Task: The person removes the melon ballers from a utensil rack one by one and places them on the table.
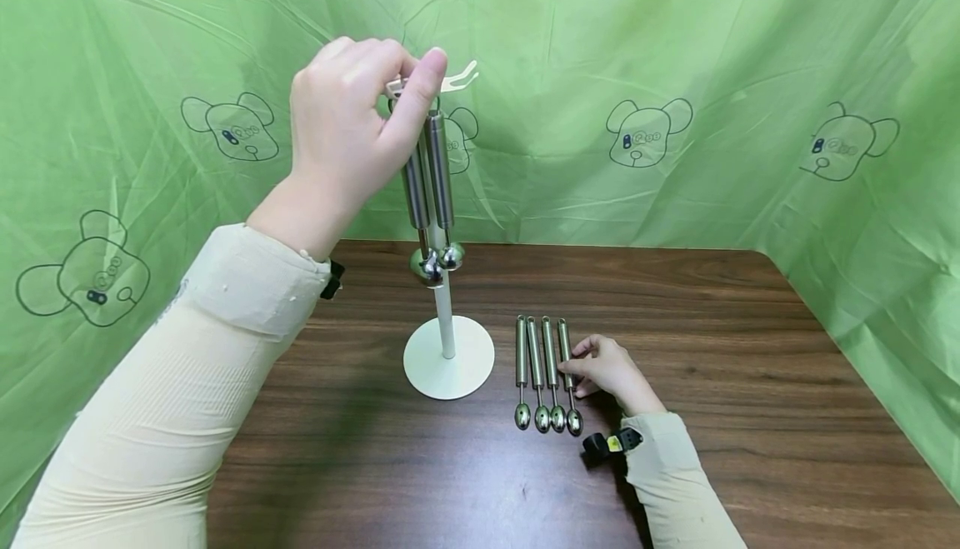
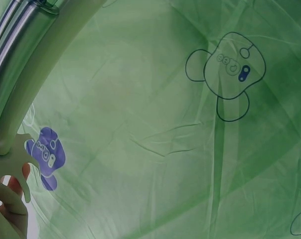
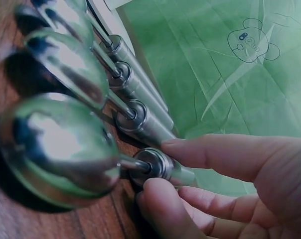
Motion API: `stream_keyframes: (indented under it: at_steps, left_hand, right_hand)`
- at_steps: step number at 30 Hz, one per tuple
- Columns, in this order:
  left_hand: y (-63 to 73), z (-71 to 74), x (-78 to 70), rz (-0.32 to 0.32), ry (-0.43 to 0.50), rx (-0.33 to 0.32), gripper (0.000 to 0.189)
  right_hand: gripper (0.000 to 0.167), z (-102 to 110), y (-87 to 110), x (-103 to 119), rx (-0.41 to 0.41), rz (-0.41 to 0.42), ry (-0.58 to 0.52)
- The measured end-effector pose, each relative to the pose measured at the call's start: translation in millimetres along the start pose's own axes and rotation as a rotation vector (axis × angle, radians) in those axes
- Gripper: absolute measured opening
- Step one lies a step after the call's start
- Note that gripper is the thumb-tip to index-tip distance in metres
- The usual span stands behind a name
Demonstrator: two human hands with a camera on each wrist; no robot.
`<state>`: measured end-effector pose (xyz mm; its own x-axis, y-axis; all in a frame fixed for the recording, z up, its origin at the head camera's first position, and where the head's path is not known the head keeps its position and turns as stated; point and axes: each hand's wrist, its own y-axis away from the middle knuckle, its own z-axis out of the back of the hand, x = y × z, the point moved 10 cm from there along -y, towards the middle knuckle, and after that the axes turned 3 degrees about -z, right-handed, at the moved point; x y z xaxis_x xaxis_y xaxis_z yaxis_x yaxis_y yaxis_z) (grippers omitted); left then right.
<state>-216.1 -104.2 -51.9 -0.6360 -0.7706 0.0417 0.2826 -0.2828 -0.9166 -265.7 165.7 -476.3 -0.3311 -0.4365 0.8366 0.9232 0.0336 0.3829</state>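
My left hand is at the top of a white stand, fingers curled over its hooked top. Two steel scoops hang there by their loops, round bowls downward. In the left wrist view the fingers lie against the pale hook plate. On the table, several similar scoops lie side by side, handles pointing away. My right hand is at the rightmost scoop; in the right wrist view, thumb and forefinger pinch its handle just behind the neck.
The stand rises from a round white base on a dark wooden table. Behind and at both sides hangs a green curtain printed with bear heads. The left forearm reaches across the table's left side.
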Motion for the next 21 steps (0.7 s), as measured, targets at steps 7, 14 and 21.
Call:
stream_keyframes:
  at_steps: [7,14,21]
  left_hand:
    - [-0.5,0.2,0.4,0.005,0.003,0.002,0.047]
    - [-1.7,0.2,1.2,0.007,0.017,0.008,0.045]
    - [-3.7,0.1,0.2,-0.001,0.021,0.017,0.041]
  right_hand:
    - [0.042,2.0,1.9,2.8,-0.001,0.013,0.022]
    - [0.044,7.1,5.7,10.2,-0.024,0.044,0.033]
    - [0.036,14.8,16.9,28.6,-0.055,0.134,0.028]
